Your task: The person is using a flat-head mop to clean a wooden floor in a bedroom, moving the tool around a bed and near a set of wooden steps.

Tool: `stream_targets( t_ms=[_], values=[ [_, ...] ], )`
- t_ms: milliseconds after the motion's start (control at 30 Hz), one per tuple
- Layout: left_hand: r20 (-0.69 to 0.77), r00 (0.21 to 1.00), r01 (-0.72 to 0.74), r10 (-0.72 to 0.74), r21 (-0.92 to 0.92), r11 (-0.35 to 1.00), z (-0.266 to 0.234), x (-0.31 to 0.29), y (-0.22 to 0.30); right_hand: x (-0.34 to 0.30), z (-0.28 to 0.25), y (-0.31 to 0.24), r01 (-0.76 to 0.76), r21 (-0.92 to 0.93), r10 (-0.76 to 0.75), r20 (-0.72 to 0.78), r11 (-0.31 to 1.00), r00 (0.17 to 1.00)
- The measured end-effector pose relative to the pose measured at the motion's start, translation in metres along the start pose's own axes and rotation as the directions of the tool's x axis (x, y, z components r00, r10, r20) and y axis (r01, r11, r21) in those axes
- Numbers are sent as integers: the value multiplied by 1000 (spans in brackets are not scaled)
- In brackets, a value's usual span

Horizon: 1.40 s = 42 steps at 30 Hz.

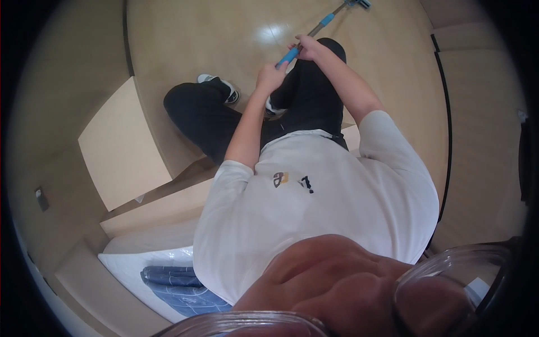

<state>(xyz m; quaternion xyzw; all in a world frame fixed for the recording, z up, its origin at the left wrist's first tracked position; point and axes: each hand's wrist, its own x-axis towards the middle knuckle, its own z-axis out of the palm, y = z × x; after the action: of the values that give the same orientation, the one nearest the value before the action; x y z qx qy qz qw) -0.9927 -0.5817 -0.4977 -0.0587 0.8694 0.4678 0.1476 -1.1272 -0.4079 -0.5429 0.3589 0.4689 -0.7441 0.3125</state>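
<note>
A long-handled mop (315,30) slants away from me toward the upper right, with blue sleeves on its metal pole. Its teal-and-dark head (359,3) is partly cut off by the upper edge, so its exact kind is unclear. My left hand (272,77) is closed round the near end of the pole, at the blue grip (289,57). Farther along, my right hand (306,48) grips the pole beside my right knee. Both forearms reach forward over my dark trousers (208,115).
A pale wooden nightstand (120,147) stands at the left. Behind it is a bed with a wooden frame (160,206), a white mattress (126,269) and folded blue checked bedding (179,286). Shiny light flooring (236,28) lies ahead. A wall with dark skirting (448,129) runs along the right.
</note>
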Motion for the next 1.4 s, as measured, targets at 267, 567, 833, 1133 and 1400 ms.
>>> stream_targets(
  t_ms=[267, 567, 833, 1133, 1400],
  values=[
    [-291, 946, 136, -143, -45, 990, -205, -90, 30, -17, 22, 7, -117, 241, 35, 321, 963, 947],
    [-970, 209, 475, 123, 210, 854, -403, -350, 55, -187, 231, 161, -906, 163, 392, 861, 389, 324],
    [-963, 195, 403, 184, 249, 881, -407, -238, 31, -128, 219, 130, -723, 360, 89, 861, 589, 501],
    [-425, 837, -34, 345, 588, 808, -103, -15, 87, 24, -23, -83, 102, 823, 153, -223, 559, 963],
    [-342, 874, -130, 346, 520, 844, -77, -38, 151, -21, -32, -83, 331, 399, -141, -435, 855, 889]
  ],
)
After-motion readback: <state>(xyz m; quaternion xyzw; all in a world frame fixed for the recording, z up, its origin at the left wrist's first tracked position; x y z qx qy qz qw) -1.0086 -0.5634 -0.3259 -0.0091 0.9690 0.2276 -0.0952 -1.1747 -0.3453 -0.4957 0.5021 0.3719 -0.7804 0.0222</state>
